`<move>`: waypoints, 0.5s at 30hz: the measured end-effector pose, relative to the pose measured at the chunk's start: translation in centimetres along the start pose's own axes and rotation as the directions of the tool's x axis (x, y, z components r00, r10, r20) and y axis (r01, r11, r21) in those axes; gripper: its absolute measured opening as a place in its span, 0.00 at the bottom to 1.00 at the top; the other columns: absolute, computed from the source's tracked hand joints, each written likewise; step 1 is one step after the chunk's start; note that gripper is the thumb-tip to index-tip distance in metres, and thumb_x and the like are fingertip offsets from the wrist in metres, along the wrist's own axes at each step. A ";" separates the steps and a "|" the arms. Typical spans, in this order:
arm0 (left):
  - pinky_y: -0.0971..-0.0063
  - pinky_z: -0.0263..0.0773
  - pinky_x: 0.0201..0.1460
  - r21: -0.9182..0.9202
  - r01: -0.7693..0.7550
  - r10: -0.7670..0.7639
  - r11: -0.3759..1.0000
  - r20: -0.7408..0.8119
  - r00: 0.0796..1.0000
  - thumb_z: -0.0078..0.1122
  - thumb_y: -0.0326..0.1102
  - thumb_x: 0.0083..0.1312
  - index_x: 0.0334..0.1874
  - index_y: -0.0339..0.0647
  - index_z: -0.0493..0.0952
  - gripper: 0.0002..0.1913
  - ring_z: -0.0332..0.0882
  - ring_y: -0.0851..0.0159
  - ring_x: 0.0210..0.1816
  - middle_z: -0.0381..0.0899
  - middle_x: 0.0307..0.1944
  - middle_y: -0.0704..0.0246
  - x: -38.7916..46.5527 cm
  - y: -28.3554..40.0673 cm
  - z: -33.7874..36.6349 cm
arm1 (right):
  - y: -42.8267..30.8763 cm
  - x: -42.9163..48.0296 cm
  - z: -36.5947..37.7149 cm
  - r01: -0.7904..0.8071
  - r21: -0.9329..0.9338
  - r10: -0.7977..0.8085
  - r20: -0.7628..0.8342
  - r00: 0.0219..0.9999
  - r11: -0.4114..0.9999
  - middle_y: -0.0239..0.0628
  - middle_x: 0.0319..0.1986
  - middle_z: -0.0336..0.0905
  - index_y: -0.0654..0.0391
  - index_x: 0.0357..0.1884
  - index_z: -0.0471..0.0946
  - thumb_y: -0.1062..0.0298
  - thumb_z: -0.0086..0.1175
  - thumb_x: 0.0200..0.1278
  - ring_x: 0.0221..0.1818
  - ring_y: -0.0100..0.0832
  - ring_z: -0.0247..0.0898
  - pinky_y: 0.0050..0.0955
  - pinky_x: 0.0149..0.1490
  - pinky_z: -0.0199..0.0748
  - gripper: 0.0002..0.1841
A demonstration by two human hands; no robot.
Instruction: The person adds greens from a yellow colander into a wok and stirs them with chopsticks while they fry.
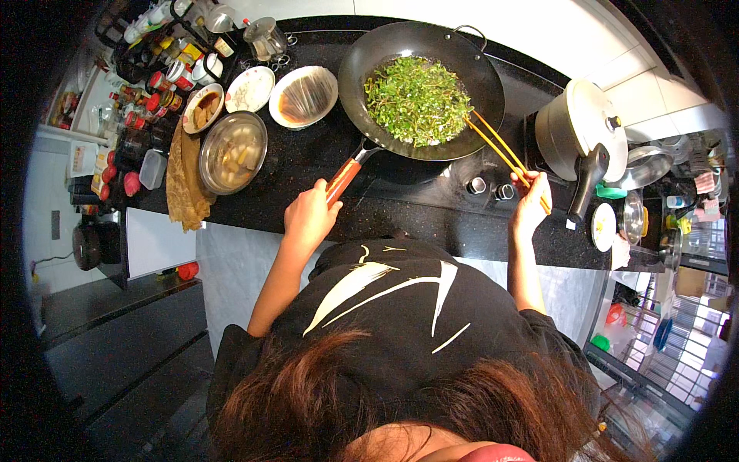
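Note:
A dark wok point(361, 58) sits on the black stovetop, holding a heap of chopped green vegetables point(413, 101) with some liquid around them. My left hand point(312, 216) is closed around the wok's wooden handle point(344, 178). In my right hand point(532, 202) is a pair of wooden chopsticks point(499, 147), slanting up and left so that their tips touch the right edge of the greens. Two control knobs point(491, 189) show on the stove front, just left of my right hand.
A pressure cooker point(577, 127) stands right of the wok, its black handle jutting toward me. Leftward are a film-covered bowl point(304, 95), a white plate point(250, 89), a metal bowl of food in liquid point(234, 153), a brown cloth point(187, 185) and several jars point(161, 101). A small plate point(604, 227) lies far right.

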State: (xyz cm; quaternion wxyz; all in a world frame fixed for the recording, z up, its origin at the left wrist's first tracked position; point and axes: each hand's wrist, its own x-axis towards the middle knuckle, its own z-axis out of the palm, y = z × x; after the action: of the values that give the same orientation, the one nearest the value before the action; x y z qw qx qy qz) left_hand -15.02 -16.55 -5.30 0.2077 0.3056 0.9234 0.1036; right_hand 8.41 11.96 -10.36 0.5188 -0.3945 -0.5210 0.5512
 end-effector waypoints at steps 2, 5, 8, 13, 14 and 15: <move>0.55 0.75 0.39 0.006 -0.003 0.003 1.000 -0.004 1.000 0.64 0.40 0.59 0.40 0.39 0.70 0.16 0.81 0.47 0.36 0.82 0.31 0.53 0.0 -0.1 0.1 | 0.9 -0.2 -0.4 -0.012 0.025 0.012 -0.012 1.000 1.000 0.44 0.31 0.80 0.64 0.34 0.73 0.62 0.43 0.74 0.31 0.32 0.80 0.24 0.37 0.77 0.16; 0.55 0.75 0.39 0.007 -0.014 0.014 1.000 -0.016 1.000 0.64 0.40 0.59 0.40 0.39 0.70 0.16 0.81 0.46 0.36 0.82 0.31 0.53 0.2 -0.4 0.5 | 1.8 -0.4 -0.9 -0.042 0.082 0.043 -0.006 0.999 0.996 0.44 0.33 0.81 0.63 0.35 0.73 0.61 0.42 0.74 0.32 0.31 0.80 0.22 0.38 0.76 0.15; 0.55 0.75 0.39 -0.002 -0.016 0.016 1.000 -0.017 1.000 0.64 0.40 0.59 0.40 0.39 0.70 0.16 0.81 0.46 0.37 0.82 0.31 0.53 0.2 -0.5 0.5 | 2.0 -0.4 -1.0 -0.035 0.091 0.036 -0.002 0.999 0.995 0.44 0.33 0.81 0.63 0.36 0.73 0.61 0.43 0.74 0.32 0.31 0.80 0.23 0.39 0.75 0.15; 0.55 0.75 0.39 -0.001 -0.003 0.003 1.000 -0.010 1.000 0.64 0.40 0.59 0.40 0.39 0.70 0.16 0.81 0.47 0.37 0.81 0.31 0.54 0.1 -0.4 0.3 | 2.5 -0.5 -1.3 -0.049 0.105 0.051 -0.020 0.999 0.993 0.44 0.34 0.81 0.63 0.37 0.73 0.61 0.44 0.73 0.32 0.32 0.80 0.23 0.39 0.76 0.14; 0.54 0.74 0.39 -0.009 0.000 0.000 1.000 -0.008 1.000 0.65 0.41 0.59 0.40 0.39 0.70 0.16 0.81 0.47 0.37 0.81 0.31 0.53 0.2 -0.4 0.3 | 2.5 -0.6 -1.2 -0.046 0.107 0.049 -0.021 0.999 0.993 0.44 0.34 0.81 0.63 0.37 0.74 0.62 0.44 0.73 0.32 0.32 0.80 0.23 0.39 0.76 0.14; 0.54 0.74 0.38 -0.017 0.004 -0.005 1.000 -0.006 1.000 0.65 0.41 0.58 0.40 0.39 0.70 0.17 0.81 0.46 0.37 0.81 0.32 0.53 0.3 -0.6 0.4 | 2.5 -0.6 -1.2 -0.044 0.108 0.047 -0.020 0.999 0.993 0.44 0.34 0.81 0.63 0.37 0.74 0.62 0.44 0.73 0.32 0.32 0.80 0.23 0.39 0.76 0.14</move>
State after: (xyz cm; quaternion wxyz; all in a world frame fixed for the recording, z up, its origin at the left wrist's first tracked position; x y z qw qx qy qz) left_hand -15.33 -16.81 -5.97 0.2075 0.3015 0.9239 0.1118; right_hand 9.25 11.78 -13.06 0.5325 -0.3840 -0.4754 0.5857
